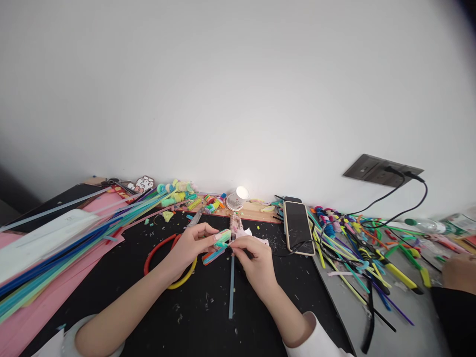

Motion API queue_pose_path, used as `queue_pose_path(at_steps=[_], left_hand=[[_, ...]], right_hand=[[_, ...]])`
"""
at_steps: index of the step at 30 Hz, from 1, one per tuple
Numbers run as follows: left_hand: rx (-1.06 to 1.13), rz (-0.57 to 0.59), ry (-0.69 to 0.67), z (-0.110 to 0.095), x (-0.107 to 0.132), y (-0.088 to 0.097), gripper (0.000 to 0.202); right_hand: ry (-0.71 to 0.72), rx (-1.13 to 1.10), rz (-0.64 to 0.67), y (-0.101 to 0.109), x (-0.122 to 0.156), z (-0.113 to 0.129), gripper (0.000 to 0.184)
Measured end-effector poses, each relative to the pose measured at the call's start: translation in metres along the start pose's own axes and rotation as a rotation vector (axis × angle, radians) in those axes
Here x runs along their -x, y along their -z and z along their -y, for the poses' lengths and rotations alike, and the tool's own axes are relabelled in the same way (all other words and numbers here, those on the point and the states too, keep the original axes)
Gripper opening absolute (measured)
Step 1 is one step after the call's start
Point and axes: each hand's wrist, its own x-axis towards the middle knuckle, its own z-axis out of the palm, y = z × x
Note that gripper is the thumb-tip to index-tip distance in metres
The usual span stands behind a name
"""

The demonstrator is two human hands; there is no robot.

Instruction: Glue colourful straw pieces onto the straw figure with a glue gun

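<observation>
My left hand [188, 246] is closed around a small green and pale fuzzy bundle [223, 237] of chenille stems, held just above the black mat [201, 317]. My right hand [253, 258] pinches the bundle's right end with thumb and fingertips. Under the hands lie a short blue and orange piece [213, 256] and a long pale blue stem [231, 292] pointing toward me. A red and yellow hoop [158, 253] lies beneath my left wrist.
Long coloured stems [74, 238] fan over pink sheets at left. A phone [297, 225] with a cable lies right of centre, a paper cup [237, 198] at the back. Loose stems [364, 253] cover the grey table at right, where another person's hand [459, 272] rests.
</observation>
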Motion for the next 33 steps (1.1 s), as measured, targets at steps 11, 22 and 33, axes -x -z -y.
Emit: queue_pose_path(at_steps=[11,22,33], left_hand=[[-0.067,0.008,-0.022,-0.001,0.000,-0.001,0.030],[-0.163,0.026,-0.037,-0.003,0.000,0.000,0.031],[-0.133,0.024,-0.067,0.003,-0.001,0.000,0.029]], right_hand=[[0.001,0.011,0.050,0.002,-0.001,0.000,0.021],[-0.148,-0.044,0.031,-0.001,0.001,-0.004,0.017],[-0.334,-0.173,0.003,-0.005,0.004,-0.010,0.007]])
